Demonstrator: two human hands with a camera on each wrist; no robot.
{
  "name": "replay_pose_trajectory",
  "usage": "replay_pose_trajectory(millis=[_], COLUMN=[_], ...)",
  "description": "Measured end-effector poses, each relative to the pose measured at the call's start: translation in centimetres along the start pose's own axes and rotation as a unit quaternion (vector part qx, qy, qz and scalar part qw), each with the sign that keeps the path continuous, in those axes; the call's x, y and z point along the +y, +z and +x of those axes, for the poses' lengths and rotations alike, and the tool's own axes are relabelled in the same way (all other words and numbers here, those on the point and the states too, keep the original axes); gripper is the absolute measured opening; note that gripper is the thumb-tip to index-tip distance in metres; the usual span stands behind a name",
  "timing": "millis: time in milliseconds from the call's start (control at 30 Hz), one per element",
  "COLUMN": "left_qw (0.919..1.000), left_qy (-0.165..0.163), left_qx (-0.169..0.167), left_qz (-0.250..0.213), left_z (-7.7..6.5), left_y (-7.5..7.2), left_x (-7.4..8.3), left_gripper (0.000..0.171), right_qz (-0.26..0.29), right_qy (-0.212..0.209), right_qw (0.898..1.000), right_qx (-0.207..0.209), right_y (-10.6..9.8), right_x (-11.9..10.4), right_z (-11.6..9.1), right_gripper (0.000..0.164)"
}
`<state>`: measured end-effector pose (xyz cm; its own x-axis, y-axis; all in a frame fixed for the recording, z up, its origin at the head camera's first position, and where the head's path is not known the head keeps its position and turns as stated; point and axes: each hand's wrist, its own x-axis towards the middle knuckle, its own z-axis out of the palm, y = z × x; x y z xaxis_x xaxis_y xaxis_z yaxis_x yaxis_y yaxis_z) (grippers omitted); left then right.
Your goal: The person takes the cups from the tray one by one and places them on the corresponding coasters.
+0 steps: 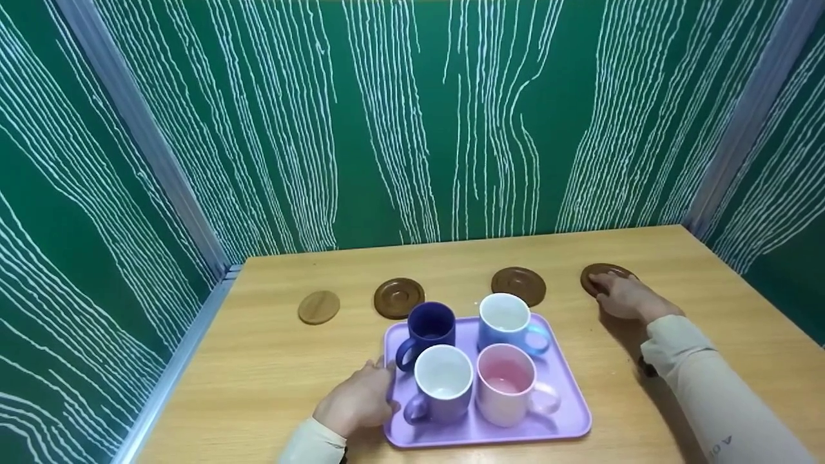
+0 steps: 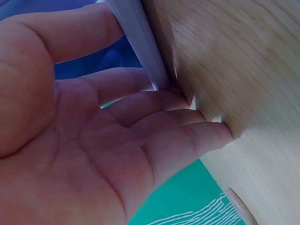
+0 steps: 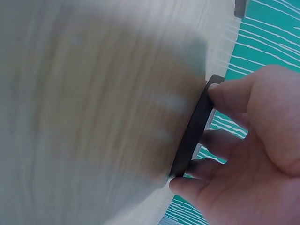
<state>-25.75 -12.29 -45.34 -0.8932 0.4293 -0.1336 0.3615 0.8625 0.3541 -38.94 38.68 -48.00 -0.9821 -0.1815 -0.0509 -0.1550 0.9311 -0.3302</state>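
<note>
On the one tray (image 1: 562, 419) stand four upright mugs: the dark blue mug (image 1: 433, 325) and light blue mug (image 1: 504, 322) at the back, the purple mug (image 1: 445, 383) and pink mug (image 1: 507, 381) at the front. Two handles point left, two right. The coasters also number four — one pale coaster (image 1: 319, 307) at the left, then three brown ones: the left brown coaster (image 1: 398, 297), the middle brown coaster (image 1: 518, 285) and the right brown coaster (image 1: 593, 273). All sit beyond the tray on a single bench (image 1: 258, 348), before a green wall (image 1: 438, 129) with white lines.

The person's left hand (image 1: 364, 396) is at the tray's left side, its fingers nearly straight; the right hand (image 1: 630, 296) pinches the right brown coaster.

The head view alone takes in every mug and coaster. The left wrist view adds the palm, with the thumb at the tray's rim and the fingertips meeting the bench. The right wrist view shows that coaster edge-on — thumb at one end, curled fingers along its side; whether it is lifted cannot be told
</note>
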Motion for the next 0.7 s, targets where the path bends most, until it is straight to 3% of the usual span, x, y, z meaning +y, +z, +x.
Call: replay_pose_trajectory(millis=[167, 333, 567, 700], left_qw=[0.9999, 1.0, 1.0, 1.0], left_qy=[0.012, 0.007, 0.003, -0.006], left_qx=[0.008, 0.005, 0.005, -0.002], left_qz=[0.005, 0.004, 0.004, 0.002], left_z=[0.04, 0.16, 0.12, 0.16], left_y=[0.06, 0.06, 0.05, 0.07], left_x=[-0.04, -0.04, 0.12, 0.1], left_gripper=[0.066, 0.068, 0.068, 0.072], right_qz=[0.0, 0.012, 0.009, 0.037], right_qy=[-0.003, 0.011, -0.005, 0.01], right_qw=[1.0, 1.0, 1.0, 0.999], right_qx=[0.006, 0.002, 0.013, 0.023], right_y=[0.28, 0.31, -0.02, 0.12], right_x=[-0.02, -0.08, -0.1, -0.08], right_z=[0.02, -0.04, 0.27, 0.15], right_gripper=[0.054, 0.055, 0.055, 0.057])
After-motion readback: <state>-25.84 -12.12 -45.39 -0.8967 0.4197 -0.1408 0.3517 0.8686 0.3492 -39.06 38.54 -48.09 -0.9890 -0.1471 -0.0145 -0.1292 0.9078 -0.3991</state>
